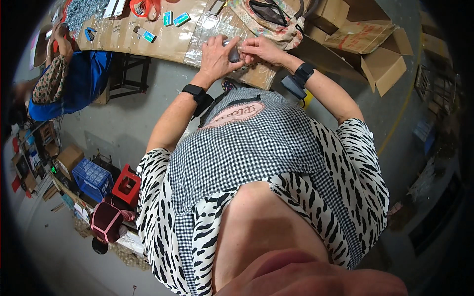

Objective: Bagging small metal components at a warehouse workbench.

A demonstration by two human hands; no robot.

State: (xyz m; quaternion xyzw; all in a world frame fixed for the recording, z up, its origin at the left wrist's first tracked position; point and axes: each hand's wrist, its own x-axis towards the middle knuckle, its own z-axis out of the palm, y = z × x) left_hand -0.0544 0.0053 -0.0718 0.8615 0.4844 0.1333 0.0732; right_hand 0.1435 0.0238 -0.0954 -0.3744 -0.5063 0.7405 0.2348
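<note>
Both of my hands meet over the near edge of the table, in front of my checked apron. My left hand curls its thumb and fingers around a small dark, shiny, partly see-through thing, whose kind I cannot make out. From the other side, my right hand pinches at the thing's right edge with fingertips pressed together. Clear plastic film covers the tabletop beneath my hands. Beyond my left hand lies a small metal-and-dark rectangular piece.
Small blue-green boxes and a blue clip-like tool lie on the table, near a red plastic bag and silvery small parts. A floral bag and open cartons stand right. Another person's arm reaches in at left.
</note>
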